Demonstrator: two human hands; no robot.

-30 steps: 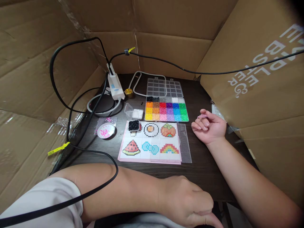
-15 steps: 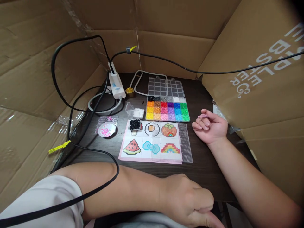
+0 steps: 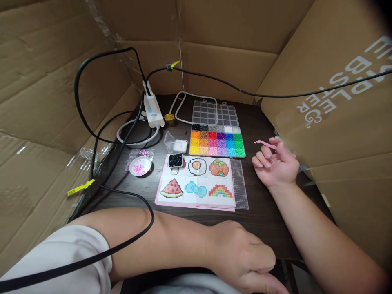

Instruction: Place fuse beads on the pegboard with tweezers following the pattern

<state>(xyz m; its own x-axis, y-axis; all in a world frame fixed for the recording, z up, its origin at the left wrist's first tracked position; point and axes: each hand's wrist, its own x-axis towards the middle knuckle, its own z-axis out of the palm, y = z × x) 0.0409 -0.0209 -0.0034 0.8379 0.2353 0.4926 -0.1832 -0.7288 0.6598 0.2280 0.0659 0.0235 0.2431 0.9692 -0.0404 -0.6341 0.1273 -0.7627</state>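
Observation:
My right hand rests palm up on the dark table, right of the pattern sheet, its fingers curled round pink tweezers whose tip points left. My left hand lies at the table's near edge, forearm across the front, fingers curled loosely with nothing visible in them. Between the hands lies a pattern sheet with pixel pictures under a clear pegboard. Behind it stands an open bead box with coloured compartments.
A small dish of pink beads sits left of the sheet, a black bead tray on its corner, a small clear box behind. Black cables and a white adapter lie at left. Cardboard walls enclose the table.
My right hand has lifted its fingers and the pink tweezers now stick out to the left. The left hand has stayed put. The view shifted slightly.

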